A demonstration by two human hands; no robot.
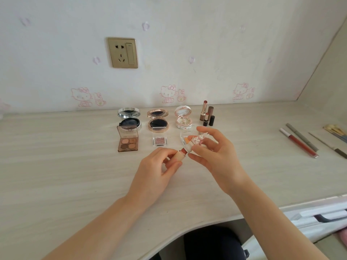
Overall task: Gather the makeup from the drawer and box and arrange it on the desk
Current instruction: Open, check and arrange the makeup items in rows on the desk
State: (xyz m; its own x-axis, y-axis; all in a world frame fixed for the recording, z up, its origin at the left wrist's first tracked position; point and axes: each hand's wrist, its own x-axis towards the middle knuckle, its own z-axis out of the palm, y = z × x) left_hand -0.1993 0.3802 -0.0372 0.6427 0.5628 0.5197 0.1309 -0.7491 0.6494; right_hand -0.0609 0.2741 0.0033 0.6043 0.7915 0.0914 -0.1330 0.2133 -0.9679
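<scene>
Uncapped red lipstick (180, 154) tilts beside its cream figurine cap (196, 142), near 3 open compacts (158, 119).

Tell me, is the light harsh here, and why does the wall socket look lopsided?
Head view: the light is soft and even, leaving hardly any shadows on the desk; the wide-angle lens skews the wall socket; the mirror of the silver compact catches a mild bright reflection; fine print is too soft to read.

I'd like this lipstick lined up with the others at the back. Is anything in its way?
Yes: the right hand, holding the cap, and the small orange-pan case lie between the lipstick in the left hand and the standing lipsticks.
</scene>
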